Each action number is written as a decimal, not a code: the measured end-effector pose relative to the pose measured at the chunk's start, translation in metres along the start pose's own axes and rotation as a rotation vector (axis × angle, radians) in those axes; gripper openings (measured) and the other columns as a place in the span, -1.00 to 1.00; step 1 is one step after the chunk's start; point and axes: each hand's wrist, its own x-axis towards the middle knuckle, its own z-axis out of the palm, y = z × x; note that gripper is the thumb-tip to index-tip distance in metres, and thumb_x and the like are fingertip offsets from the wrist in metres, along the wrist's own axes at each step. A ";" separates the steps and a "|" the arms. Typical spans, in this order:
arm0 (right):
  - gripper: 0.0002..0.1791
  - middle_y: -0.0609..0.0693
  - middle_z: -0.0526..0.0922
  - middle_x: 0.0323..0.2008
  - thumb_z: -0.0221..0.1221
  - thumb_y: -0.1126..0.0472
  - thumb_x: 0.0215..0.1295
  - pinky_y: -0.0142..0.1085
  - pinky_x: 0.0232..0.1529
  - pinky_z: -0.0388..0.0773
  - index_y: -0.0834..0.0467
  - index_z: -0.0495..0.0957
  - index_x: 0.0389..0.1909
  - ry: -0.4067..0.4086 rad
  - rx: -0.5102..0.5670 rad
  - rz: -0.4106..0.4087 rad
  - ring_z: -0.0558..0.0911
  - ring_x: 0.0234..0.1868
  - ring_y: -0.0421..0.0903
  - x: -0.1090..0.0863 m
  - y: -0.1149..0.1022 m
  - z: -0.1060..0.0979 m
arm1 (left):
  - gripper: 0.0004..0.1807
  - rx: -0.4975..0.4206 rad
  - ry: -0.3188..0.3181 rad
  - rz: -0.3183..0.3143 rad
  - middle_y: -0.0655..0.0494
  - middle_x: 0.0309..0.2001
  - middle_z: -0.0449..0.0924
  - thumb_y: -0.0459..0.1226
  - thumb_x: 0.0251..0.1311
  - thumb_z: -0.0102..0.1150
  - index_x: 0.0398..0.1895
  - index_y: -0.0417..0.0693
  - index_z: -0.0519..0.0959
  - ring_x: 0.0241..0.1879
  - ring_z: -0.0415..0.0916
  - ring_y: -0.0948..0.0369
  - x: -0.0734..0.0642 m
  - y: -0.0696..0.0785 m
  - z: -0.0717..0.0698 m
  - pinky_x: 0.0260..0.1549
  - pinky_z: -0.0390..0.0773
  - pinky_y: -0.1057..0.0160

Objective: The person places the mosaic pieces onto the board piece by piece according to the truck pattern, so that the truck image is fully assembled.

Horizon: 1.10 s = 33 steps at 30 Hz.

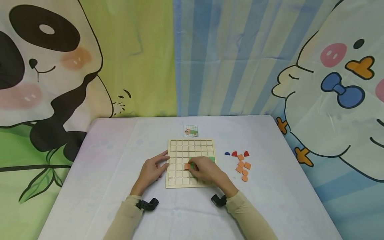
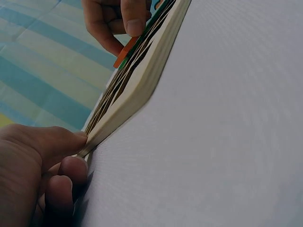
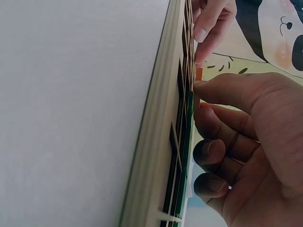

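A square wooden grid board [image 1: 175, 182] lies on the table. My left hand [image 1: 151, 169] holds its left edge, with the thumb [image 2: 71, 139] on the rim and the other fingers curled against the side. Over the middle of the board, my right hand [image 1: 207, 169] pinches an orange square tile [image 1: 187, 166] between thumb and fingers; the tile stands tilted above the grid in the left wrist view. Green pieces [image 1: 212, 159] sit in the board's cells beside and beneath the right hand, which covers part of them.
Behind the board lies a small picture card [image 1: 190, 131] with a gridded pattern. To the right are several loose orange pieces [image 1: 241, 164], square and round, two red pieces [image 1: 234, 153] and a blue half-round piece [image 1: 227, 153]. A white cloth covers the table [image 1: 120, 143]; patterned curtains hang behind.
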 end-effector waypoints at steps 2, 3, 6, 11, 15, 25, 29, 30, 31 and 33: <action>-0.76 -0.23 0.51 -0.54 0.26 0.05 0.53 -0.48 -0.48 0.33 0.06 0.72 0.06 -0.001 -0.005 0.001 0.39 -0.54 -0.34 0.001 -0.001 0.001 | -0.62 0.000 0.002 0.001 0.20 0.48 0.54 -0.23 0.38 0.38 0.24 0.05 0.71 -0.83 0.39 0.31 0.000 0.000 0.000 -0.81 0.47 0.24; -0.76 -0.23 0.52 -0.53 0.26 0.05 0.53 -0.47 -0.48 0.35 0.06 0.72 0.05 -0.001 -0.006 0.003 0.41 -0.54 -0.33 0.002 -0.002 0.002 | -0.62 -0.001 0.002 0.001 0.20 0.48 0.54 -0.23 0.39 0.38 0.24 0.05 0.72 -0.83 0.39 0.31 0.000 -0.001 0.000 -0.80 0.47 0.24; -0.75 -0.23 0.55 -0.50 0.27 0.04 0.53 -0.47 -0.47 0.37 0.06 0.72 0.06 0.000 -0.012 0.014 0.43 -0.51 -0.32 0.003 -0.003 0.004 | -0.62 -0.005 0.001 0.004 0.20 0.49 0.53 -0.23 0.39 0.38 0.24 0.06 0.71 -0.83 0.38 0.32 -0.001 -0.001 0.000 -0.81 0.46 0.24; -0.74 -0.23 0.54 -0.53 0.28 0.07 0.52 -0.46 -0.49 0.36 0.08 0.72 0.08 0.004 -0.009 0.004 0.42 -0.55 -0.33 0.004 -0.004 0.004 | -0.62 -0.009 0.000 0.008 0.20 0.49 0.53 -0.23 0.39 0.38 0.24 0.05 0.71 -0.83 0.39 0.32 0.000 -0.001 0.000 -0.80 0.47 0.25; -0.74 -0.23 0.51 -0.56 0.28 0.09 0.51 -0.46 -0.51 0.33 0.10 0.72 0.09 0.004 0.000 -0.004 0.39 -0.58 -0.34 0.005 -0.005 0.003 | -0.62 -0.005 -0.001 0.009 0.20 0.49 0.53 -0.23 0.39 0.38 0.24 0.06 0.72 -0.83 0.39 0.32 0.000 0.000 -0.001 -0.80 0.47 0.25; -0.73 -0.22 0.53 -0.52 0.29 0.08 0.50 -0.47 -0.47 0.36 0.09 0.71 0.09 0.003 0.000 0.005 0.41 -0.53 -0.33 0.001 -0.005 0.002 | -0.61 0.008 0.001 -0.006 0.22 0.48 0.54 -0.22 0.39 0.38 0.26 0.07 0.71 -0.83 0.40 0.32 0.000 0.000 0.000 -0.80 0.47 0.24; -0.74 -0.21 0.50 -0.52 0.30 0.08 0.49 -0.44 -0.48 0.35 0.07 0.70 0.09 0.011 0.053 0.050 0.41 -0.51 -0.31 -0.007 -0.001 -0.001 | -0.61 0.008 0.000 -0.011 0.22 0.48 0.54 -0.23 0.39 0.38 0.26 0.06 0.71 -0.83 0.40 0.30 0.000 0.000 0.000 -0.80 0.47 0.24; -0.74 -0.20 0.49 -0.52 0.31 0.08 0.48 -0.44 -0.48 0.34 0.07 0.71 0.09 0.016 0.066 0.063 0.41 -0.51 -0.30 -0.009 0.001 -0.002 | -0.61 0.008 -0.001 -0.012 0.22 0.48 0.53 -0.23 0.39 0.38 0.26 0.06 0.71 -0.82 0.41 0.30 0.000 0.000 0.000 -0.80 0.47 0.24; -0.73 -0.20 0.49 -0.53 0.32 0.08 0.47 -0.43 -0.48 0.33 0.07 0.71 0.09 0.022 0.074 0.074 0.40 -0.51 -0.30 -0.012 0.002 -0.003 | -0.61 0.007 -0.001 -0.011 0.22 0.49 0.53 -0.23 0.39 0.38 0.26 0.06 0.71 -0.82 0.41 0.29 0.000 0.001 0.000 -0.80 0.47 0.24; -0.73 -0.21 0.47 -0.54 0.33 0.08 0.46 -0.43 -0.49 0.32 0.06 0.71 0.09 0.034 0.075 0.094 0.39 -0.52 -0.31 -0.017 0.008 -0.006 | -0.62 0.008 -0.001 -0.010 0.21 0.49 0.53 -0.23 0.39 0.38 0.25 0.05 0.71 -0.82 0.41 0.29 0.000 0.001 -0.001 -0.80 0.47 0.24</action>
